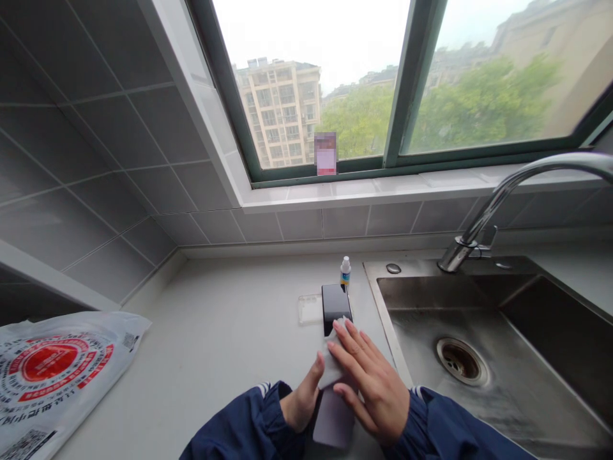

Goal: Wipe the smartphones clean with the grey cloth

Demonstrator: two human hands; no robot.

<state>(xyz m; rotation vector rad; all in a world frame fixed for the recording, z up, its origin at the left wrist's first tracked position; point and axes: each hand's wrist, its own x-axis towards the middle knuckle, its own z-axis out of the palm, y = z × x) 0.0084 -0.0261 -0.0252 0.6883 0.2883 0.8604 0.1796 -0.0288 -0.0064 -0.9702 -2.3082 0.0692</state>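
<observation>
Slim lilac-grey slab with rounded corners (335, 421), much like a phone, held above the near part of a smooth white countertop (230, 332), left of the rectangular brushed-steel sink (416, 268). At its left edge, the left hand (302, 397), closed around it with thumb raised and other fingers mostly hidden. Over its upper part and right edge, the right hand (371, 380), palm down, fingers extended, holding a thin crumpled white tissue (335, 364) beneath them.

Just beyond the tissue, a glossy black flat slab with straight sides (334, 306), flat on the countertop near its sink-side edge, near end covered by tissue and fingertips. Against or just beside its left side, a clear rectangular plastic case (310, 310). Close to its far right corner, a small upright white-capped bottle with a blue and yellow label (345, 273), near the sink's far left corner.

Along the countertop's left edge, a white plastic bag with red round print (52, 383). At the sink's far edge, a curved chrome tap (484, 214).
</observation>
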